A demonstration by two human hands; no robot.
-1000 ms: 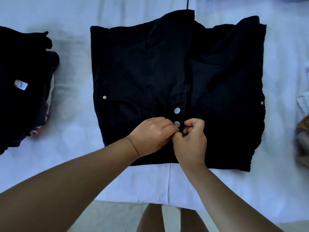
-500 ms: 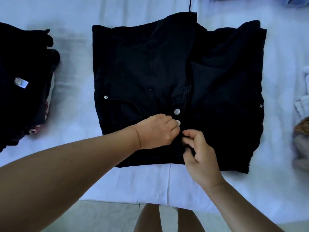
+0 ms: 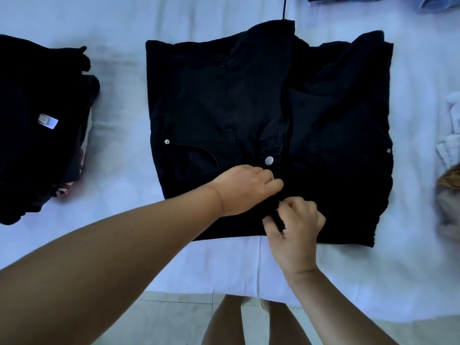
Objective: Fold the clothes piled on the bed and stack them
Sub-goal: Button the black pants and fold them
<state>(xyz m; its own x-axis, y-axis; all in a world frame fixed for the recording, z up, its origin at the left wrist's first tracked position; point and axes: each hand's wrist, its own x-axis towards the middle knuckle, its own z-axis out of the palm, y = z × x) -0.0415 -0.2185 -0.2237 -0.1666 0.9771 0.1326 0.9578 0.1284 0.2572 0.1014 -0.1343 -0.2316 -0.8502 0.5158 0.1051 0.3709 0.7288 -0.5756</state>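
White bedsheet (image 3: 119, 100) covered the bed, tile floor at 6 o'clock w/ your legs visible. Black denim garment (image 3: 211, 100) (shorts or skirt, can't tell which) lay flat mid-frame, waistband toward you, one metal button (image 3: 269, 160) showing on the fly. Folded dark stack (image 3: 37, 120) sat at 9 o'clock, well apart from the garment, white label (image 3: 47, 121) on top. Unfolded light pieces (image 3: 448, 145) at 3 o'clock, more at 1 o'clock by the frame edge.

Your left hand (image 3: 245, 189) was on the waistband just below that button, fingers curled down onto the fabric; whether they actually pinched cloth or only pressed it, can't tell, fingertips hidden. Your right hand (image 3: 296, 220) was touching it at 5 o'clock from the left, thumb and fingers pinching a fold of the waistband edge. Looked like you were working the fly closure, prob a second button under the left hand (a guess).

Handling, my read: denim = med weight, semi-stiff, not slippery, nothing fragile. Holds a crease OK but the waistband/fly area is thick, so it'll resist and spring back. Right half looked rumpled, smooth it first. Best grab pts: both waistband corners, at 8 and 4 o'clock on the garment, or side seams near the rivets. Fold along the fly line, press flat, then carry w/ both hands under it to the stack at 9 o'clock.
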